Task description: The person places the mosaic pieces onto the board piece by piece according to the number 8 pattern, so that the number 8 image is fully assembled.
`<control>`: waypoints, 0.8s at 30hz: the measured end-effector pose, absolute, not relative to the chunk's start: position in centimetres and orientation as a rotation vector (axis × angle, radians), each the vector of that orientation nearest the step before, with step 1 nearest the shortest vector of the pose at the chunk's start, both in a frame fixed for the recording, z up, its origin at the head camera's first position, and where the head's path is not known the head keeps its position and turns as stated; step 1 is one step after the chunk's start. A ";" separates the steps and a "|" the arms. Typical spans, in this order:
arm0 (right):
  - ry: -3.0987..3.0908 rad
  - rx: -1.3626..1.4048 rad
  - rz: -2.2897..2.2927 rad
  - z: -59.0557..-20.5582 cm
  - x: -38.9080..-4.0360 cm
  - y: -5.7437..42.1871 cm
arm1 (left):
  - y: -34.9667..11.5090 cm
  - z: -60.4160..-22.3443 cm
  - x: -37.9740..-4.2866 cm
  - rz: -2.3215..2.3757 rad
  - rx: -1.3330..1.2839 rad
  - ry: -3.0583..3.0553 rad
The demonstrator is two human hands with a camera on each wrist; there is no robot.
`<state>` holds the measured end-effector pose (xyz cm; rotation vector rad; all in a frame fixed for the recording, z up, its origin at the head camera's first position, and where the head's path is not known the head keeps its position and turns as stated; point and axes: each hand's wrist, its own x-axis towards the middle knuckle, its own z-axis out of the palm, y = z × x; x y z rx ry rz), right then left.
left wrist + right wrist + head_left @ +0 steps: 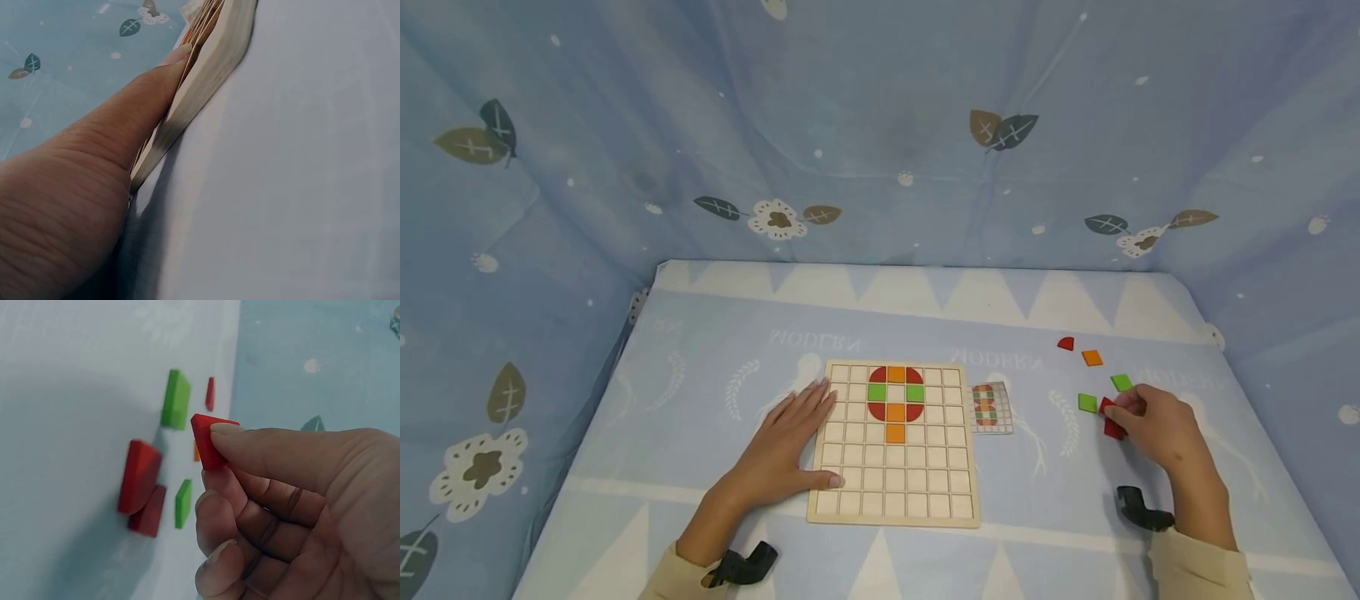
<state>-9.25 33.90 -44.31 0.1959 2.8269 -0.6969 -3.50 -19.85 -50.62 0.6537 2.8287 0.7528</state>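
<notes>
Between thumb and fingertips my right hand pinches a small red tile, held above the table in the right wrist view. Below it lie red pieces, close together, with green tiles beside them. My left hand rests along the left edge of a wooden grid board, fingers straight and spread, thumb on the rim. Toward the board's top, red rounded corner pieces, green squares and orange squares form a ring with a short stem.
A small pattern card lies against the board's right side, its grid showing red, orange and green shapes. Farther back on the right are a red quarter-round piece and an orange tile. Patterned blue cloth hangs around the table.
</notes>
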 end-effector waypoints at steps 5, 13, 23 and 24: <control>2.851 0.135 -0.743 -43.8 -9.0 33.2 | -19.8 -50.5 -3.5 0.734 0.656 2.826; 2.886 -0.065 -0.848 -41.6 -8.9 30.1 | -19.8 -50.3 -3.6 0.718 0.642 2.825; 2.788 -0.377 -0.920 -42.3 -9.5 21.1 | -19.7 -50.4 -3.6 0.703 0.634 2.825; 2.764 -0.403 -0.924 -42.6 -9.5 20.2 | -19.7 -50.4 -3.6 0.706 0.635 2.824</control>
